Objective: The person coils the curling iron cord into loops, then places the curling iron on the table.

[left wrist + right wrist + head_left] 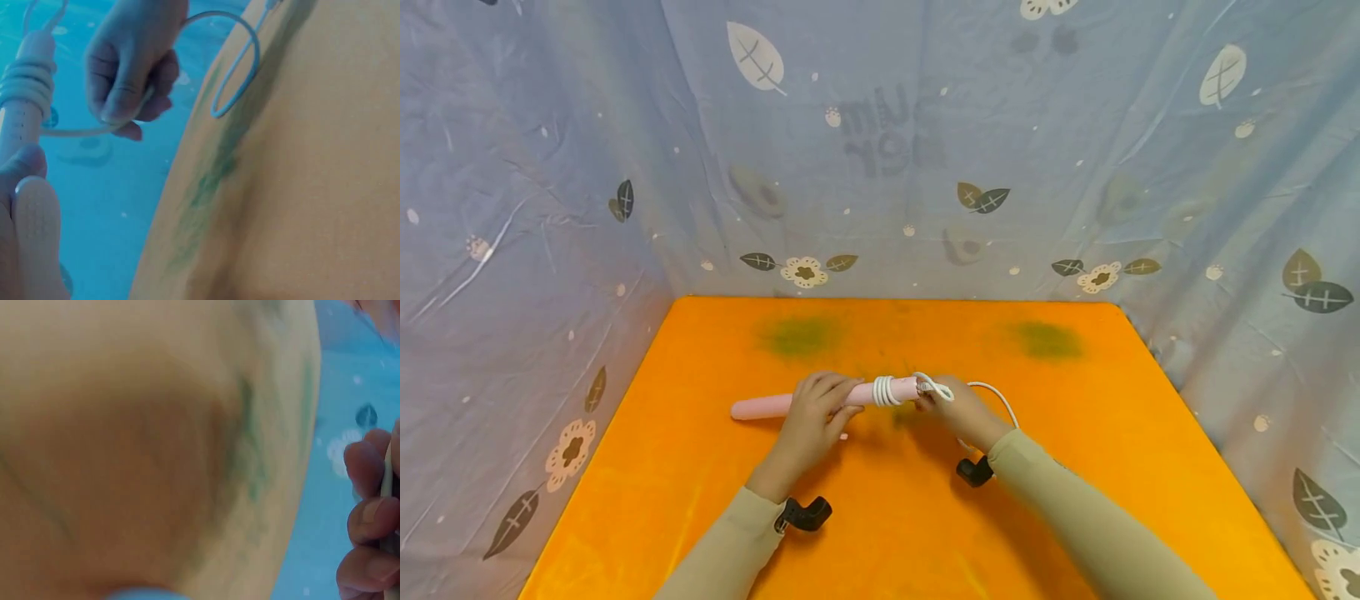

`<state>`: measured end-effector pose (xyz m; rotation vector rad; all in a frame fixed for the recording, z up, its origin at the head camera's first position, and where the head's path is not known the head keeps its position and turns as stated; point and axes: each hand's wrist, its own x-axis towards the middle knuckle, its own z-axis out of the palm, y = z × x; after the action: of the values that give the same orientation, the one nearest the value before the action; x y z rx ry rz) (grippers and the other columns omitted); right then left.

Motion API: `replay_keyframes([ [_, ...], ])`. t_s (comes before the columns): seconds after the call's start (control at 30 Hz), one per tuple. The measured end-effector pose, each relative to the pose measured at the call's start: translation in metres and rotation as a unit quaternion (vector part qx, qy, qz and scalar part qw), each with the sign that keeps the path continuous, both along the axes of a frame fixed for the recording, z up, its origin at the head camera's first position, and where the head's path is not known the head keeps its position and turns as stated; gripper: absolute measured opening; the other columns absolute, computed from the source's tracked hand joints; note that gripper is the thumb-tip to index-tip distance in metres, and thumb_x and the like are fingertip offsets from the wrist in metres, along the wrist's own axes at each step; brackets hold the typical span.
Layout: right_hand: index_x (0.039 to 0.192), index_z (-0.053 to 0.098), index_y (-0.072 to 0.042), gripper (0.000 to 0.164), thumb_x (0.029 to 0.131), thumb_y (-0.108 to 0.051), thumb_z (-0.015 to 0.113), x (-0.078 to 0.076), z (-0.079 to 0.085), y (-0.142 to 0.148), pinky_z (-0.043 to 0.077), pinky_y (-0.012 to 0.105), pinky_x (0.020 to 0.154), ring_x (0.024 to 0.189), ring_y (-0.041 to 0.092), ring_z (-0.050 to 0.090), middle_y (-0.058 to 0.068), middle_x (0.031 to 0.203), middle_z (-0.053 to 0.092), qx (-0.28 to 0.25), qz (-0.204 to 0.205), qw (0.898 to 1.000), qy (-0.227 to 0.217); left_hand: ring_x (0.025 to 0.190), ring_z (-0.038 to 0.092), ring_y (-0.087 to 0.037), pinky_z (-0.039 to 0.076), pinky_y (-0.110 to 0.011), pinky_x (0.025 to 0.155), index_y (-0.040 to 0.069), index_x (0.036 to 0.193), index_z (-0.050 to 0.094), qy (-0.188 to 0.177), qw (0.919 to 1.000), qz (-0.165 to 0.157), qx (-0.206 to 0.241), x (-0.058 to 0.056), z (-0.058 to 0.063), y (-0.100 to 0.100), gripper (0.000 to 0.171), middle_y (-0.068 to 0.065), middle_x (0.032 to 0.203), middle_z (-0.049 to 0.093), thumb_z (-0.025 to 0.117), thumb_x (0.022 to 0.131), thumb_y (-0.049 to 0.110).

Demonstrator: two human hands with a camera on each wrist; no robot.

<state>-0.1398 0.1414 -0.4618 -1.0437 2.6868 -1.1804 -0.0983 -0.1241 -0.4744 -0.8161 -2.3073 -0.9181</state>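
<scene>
A pink curling iron (pixel 771 407) is held level above the table, its barrel pointing left. My left hand (pixel 812 414) grips it around the middle. In the left wrist view a pale clamp lever (pixel 39 231) sticks out beside the thumb. White cord (pixel 886 391) is wound in several turns around the handle near its right end. My right hand (pixel 962 408) is just right of that end and pinches the cord between thumb and fingers, as the left wrist view shows. A loose loop of cord (pixel 256 59) trails past the right hand. At the right wrist view's edge, curled fingers (pixel 369 519) hold the cord.
An orange table (pixel 887 525) with greenish smudges (pixel 1048 340) lies under the hands. Blue-grey curtains (pixel 880 150) printed with leaves and flowers surround it at the back and sides. Black wrist mounts (pixel 808 514) sit on both forearms.
</scene>
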Motion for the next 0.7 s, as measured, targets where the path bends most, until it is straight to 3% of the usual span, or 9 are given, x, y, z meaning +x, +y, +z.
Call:
replay_keyframes([
  [0.07, 0.081, 0.063, -0.015, 0.030, 0.101, -0.034, 0.052, 0.007, -0.004, -0.007, 0.039, 0.024, 0.053, 0.059, 0.006, 0.043, -0.009, 0.071, 0.052, 0.016, -0.003, 0.999, 0.030, 0.109, 0.053, -0.027, 0.040, -0.047, 0.091, 0.012, 0.119, 0.068, -0.001, 0.9998, 0.019, 0.001, -0.001, 0.000, 0.000, 0.039, -0.004, 0.113, 0.064, 0.078, 0.082, 0.019],
  [0.1, 0.083, 0.064, -0.012, 0.026, 0.100, -0.030, 0.055, 0.017, 0.005, -0.012, 0.041, 0.026, 0.054, 0.059, 0.008, 0.045, -0.006, 0.072, 0.053, 0.049, -0.016, 0.998, 0.046, 0.108, 0.053, -0.028, 0.040, -0.047, 0.090, 0.011, 0.118, 0.069, 0.001, 0.9996, 0.027, 0.002, -0.001, 0.000, 0.000, 0.039, -0.005, 0.112, 0.065, 0.078, 0.082, 0.019],
  [0.17, 0.092, 0.065, -0.011, 0.014, 0.098, -0.022, 0.059, 0.024, 0.005, -0.019, 0.045, 0.023, 0.056, 0.063, 0.005, 0.049, -0.007, 0.078, 0.058, 0.102, -0.021, 0.985, 0.136, 0.106, 0.054, -0.028, 0.040, -0.047, 0.091, 0.010, 0.118, 0.069, 0.002, 0.9991, 0.042, 0.002, -0.002, 0.000, 0.000, 0.039, -0.005, 0.111, 0.065, 0.078, 0.082, 0.019],
  [0.27, 0.094, 0.062, -0.010, 0.004, 0.094, -0.013, 0.064, 0.035, 0.012, -0.029, 0.042, 0.022, 0.052, 0.058, 0.005, 0.045, -0.007, 0.072, 0.056, 0.150, -0.036, 0.974, 0.168, 0.106, 0.054, -0.028, 0.040, -0.047, 0.091, 0.009, 0.119, 0.069, 0.002, 0.9980, 0.062, 0.004, -0.004, 0.001, 0.002, 0.039, -0.006, 0.110, 0.065, 0.078, 0.082, 0.019],
  [0.5, 0.084, 0.052, -0.009, 0.019, 0.090, -0.011, 0.069, 0.054, 0.021, -0.049, 0.034, 0.024, 0.042, 0.049, 0.008, 0.037, -0.004, 0.061, 0.041, 0.183, -0.055, 0.957, 0.216, 0.107, 0.053, -0.028, 0.038, -0.048, 0.092, 0.010, 0.119, 0.069, -0.003, 0.9952, 0.098, 0.004, -0.008, -0.001, 0.007, 0.038, -0.005, 0.108, 0.066, 0.078, 0.083, 0.020],
  [0.7, 0.079, 0.051, -0.008, 0.022, 0.089, -0.013, 0.070, 0.061, 0.026, -0.058, 0.030, 0.023, 0.039, 0.045, 0.007, 0.034, -0.004, 0.057, 0.037, 0.202, -0.074, 0.949, 0.230, 0.106, 0.053, -0.029, 0.038, -0.048, 0.089, 0.009, 0.119, 0.070, 0.002, 0.9953, 0.097, -0.008, -0.011, -0.005, 0.011, 0.039, -0.004, 0.107, 0.066, 0.078, 0.082, 0.018],
])
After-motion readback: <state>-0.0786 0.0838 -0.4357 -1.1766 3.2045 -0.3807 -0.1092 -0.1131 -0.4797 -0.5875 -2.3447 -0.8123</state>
